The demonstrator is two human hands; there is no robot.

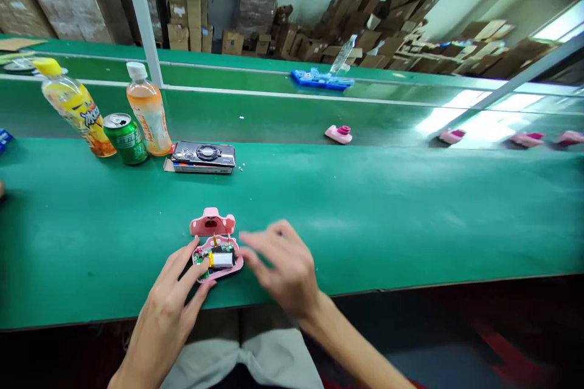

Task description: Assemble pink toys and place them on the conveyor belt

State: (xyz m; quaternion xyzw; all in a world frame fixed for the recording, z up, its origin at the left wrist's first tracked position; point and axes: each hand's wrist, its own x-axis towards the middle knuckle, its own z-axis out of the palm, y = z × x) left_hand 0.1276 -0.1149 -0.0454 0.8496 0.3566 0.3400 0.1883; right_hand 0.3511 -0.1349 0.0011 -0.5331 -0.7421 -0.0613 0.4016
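Note:
A pink plastic casing (238, 262) lies opened on the green bench, with a circuit board and a silver battery (222, 259) inside it. Its other pink half (210, 223) stands just behind, joined by a thin orange ribbon. My left hand (170, 292) grips the casing's left side, its thumb at the near edge and a fingertip on the battery's yellow end. At the right edge is my right hand (283, 264), somewhat blurred. Its thumb and forefinger are apart, and nothing shows between them. Whether the thumb touches the casing I cannot tell.
Behind the casing stand a boxed silver item (204, 155), a green can (125, 138), an orange drink bottle (149, 110) and a yellow-capped bottle (77, 110). Several pink parts (339, 134) lie on the conveyor belt (274, 114). A blue tray (322, 79) sits beyond.

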